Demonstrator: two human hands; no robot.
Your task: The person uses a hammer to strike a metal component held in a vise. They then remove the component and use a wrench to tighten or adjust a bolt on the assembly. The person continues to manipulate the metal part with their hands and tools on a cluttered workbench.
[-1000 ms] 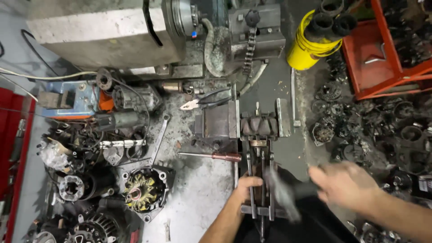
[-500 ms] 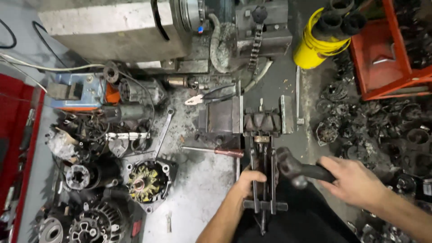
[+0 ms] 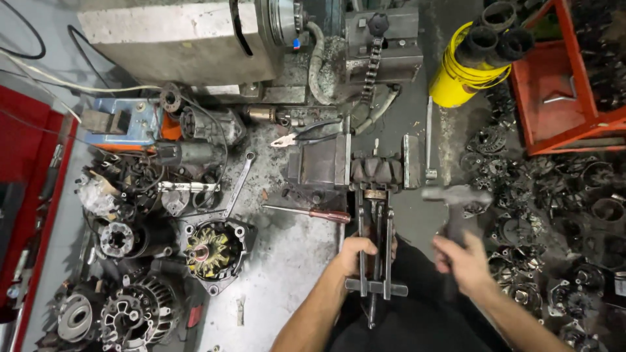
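My left hand (image 3: 355, 254) grips the long arms of a metal puller (image 3: 376, 248) that hangs off the bench edge. The puller's jaws sit on a dark rotor (image 3: 377, 171) clamped in a bench vise (image 3: 326, 166). My right hand (image 3: 462, 261) is closed on the handle of a hammer (image 3: 456, 195), whose blurred steel head is raised to the right of the puller, level with its upper end. A red-handled screwdriver (image 3: 313, 212) lies on the bench just left of the puller.
A bare alternator housing with copper windings (image 3: 212, 251) and several other alternator parts crowd the bench's left. A spanner (image 3: 238, 182) and pliers (image 3: 306, 135) lie near the vise. A yellow bucket (image 3: 466, 72), a red rack (image 3: 561, 85) and heaped parts (image 3: 561, 215) stand on the right.
My right hand has swung the hammer from low beside the puller up and to the right; the head is now raised. My left hand has kept its hold on the puller.
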